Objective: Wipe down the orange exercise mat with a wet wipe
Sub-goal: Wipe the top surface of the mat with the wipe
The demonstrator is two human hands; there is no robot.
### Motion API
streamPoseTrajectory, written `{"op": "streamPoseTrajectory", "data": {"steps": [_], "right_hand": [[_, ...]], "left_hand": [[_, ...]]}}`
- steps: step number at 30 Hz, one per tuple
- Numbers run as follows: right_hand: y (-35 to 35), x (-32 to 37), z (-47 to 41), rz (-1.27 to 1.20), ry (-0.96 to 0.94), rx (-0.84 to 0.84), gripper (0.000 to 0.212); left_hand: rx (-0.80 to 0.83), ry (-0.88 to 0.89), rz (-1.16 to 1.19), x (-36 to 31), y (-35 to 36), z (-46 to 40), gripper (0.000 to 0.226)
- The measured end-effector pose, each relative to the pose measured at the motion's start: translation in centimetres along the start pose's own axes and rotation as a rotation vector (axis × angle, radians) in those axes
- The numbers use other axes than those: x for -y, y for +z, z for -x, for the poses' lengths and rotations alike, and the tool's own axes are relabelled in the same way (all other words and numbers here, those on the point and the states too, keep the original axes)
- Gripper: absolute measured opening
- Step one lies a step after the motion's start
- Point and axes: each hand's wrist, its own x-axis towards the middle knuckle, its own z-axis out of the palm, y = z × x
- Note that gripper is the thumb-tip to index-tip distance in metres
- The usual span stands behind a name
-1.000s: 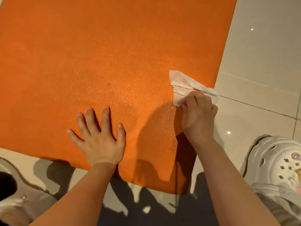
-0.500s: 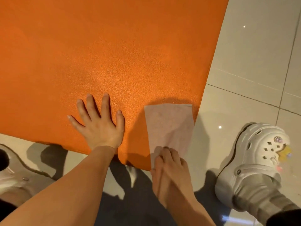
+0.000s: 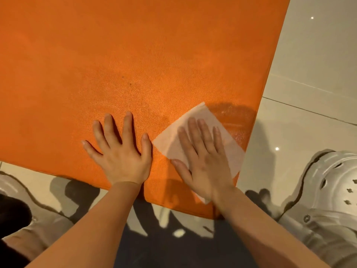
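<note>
The orange exercise mat (image 3: 135, 55) fills most of the view, lying on a pale tiled floor. A white wet wipe (image 3: 170, 141) lies spread flat near the mat's near right corner. My right hand (image 3: 204, 159) presses flat on the wipe with straight fingers. My left hand (image 3: 119, 151) rests flat on the bare mat just to the left, fingers spread, its thumb almost touching the wipe's corner. A shiny wet patch (image 3: 231, 117) shows on the mat just beyond the wipe.
Glossy cream floor tiles (image 3: 313, 74) run along the mat's right edge. A white clog shoe (image 3: 332, 182) stands at the lower right, and another shoe (image 3: 25, 209) is at the lower left. The mat's near edge is close to my wrists.
My right hand drew the bunched wipe from the right edge toward the near corner, spread it out, and now presses flat on it. My left hand stayed in place.
</note>
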Motion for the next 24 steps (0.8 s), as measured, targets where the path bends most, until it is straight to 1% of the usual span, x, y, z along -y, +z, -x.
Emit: {"op": "streamPoseTrajectory", "data": {"steps": [1, 2, 3, 5, 7, 8, 10, 12, 14, 16, 18, 19, 20, 21, 23, 24], "right_hand": [[-0.4, -1.3, -1.2, 0.007, -0.145, 0.000, 0.066], [-0.8, -2.8, -2.6, 0.024, -0.238, -0.011, 0.062], [-1.2, -4.4, -4.3, 0.041, -0.261, -0.030, 0.060], [-2.7, -8.2, -7.9, 0.063, -0.154, -0.045, 0.061], [-4.6, -11.9, -10.9, 0.104, -0.021, -0.001, 0.064], [-5.3, -13.1, -11.9, 0.117, 0.016, 0.020, 0.063], [-6.0, -13.4, -12.7, 0.101, 0.046, 0.015, 0.061], [-5.4, -11.5, -11.8, 0.064, 0.047, -0.013, 0.059], [-4.4, -9.0, -8.9, 0.037, -0.087, 0.000, 0.058], [-2.7, -6.9, -4.8, 0.077, -0.308, 0.055, 0.057], [-1.0, -4.5, -0.7, 0.156, -0.514, 0.080, 0.064], [-0.4, -3.4, 1.1, 0.176, -0.600, 0.120, 0.066], [0.0, -2.5, 2.6, 0.202, -0.666, 0.176, 0.064], [0.0, -1.7, 3.7, 0.274, -0.694, 0.245, 0.059], [-0.7, -1.6, 4.4, 0.440, -0.735, 0.319, 0.058], [-1.3, -1.9, 4.2, 0.392, -0.769, 0.344, 0.059]], "left_hand": [[-0.011, 0.004, 0.001, 0.0, 0.0, 0.0, 0.058], [-0.019, 0.007, 0.000, -0.1, 0.1, 0.0, 0.057], [-0.024, 0.007, -0.001, -0.1, 0.1, 0.0, 0.057], [-0.030, 0.007, 0.003, 0.1, 0.1, 0.1, 0.057], [-0.029, 0.016, 0.004, 0.2, 0.0, 0.1, 0.057], [-0.027, 0.017, 0.001, 0.2, 0.0, 0.0, 0.057], [-0.024, 0.014, 0.000, 0.1, -0.1, -0.2, 0.057], [-0.021, 0.012, 0.000, 0.1, -0.2, -0.2, 0.057], [-0.018, 0.014, -0.008, 0.1, -0.2, -0.2, 0.057], [-0.015, 0.014, -0.013, 0.2, -0.3, -0.2, 0.058], [-0.005, 0.010, -0.014, 0.3, -0.3, -0.1, 0.058], [-0.002, 0.011, -0.015, 0.4, -0.3, -0.1, 0.058], [0.001, 0.014, -0.017, 0.5, -0.3, -0.1, 0.058], [0.003, 0.018, -0.020, 0.5, -0.4, 0.0, 0.058], [0.004, 0.025, -0.023, 0.4, -0.4, 0.0, 0.058], [0.006, 0.026, -0.022, 0.4, -0.4, 0.0, 0.058]]}}
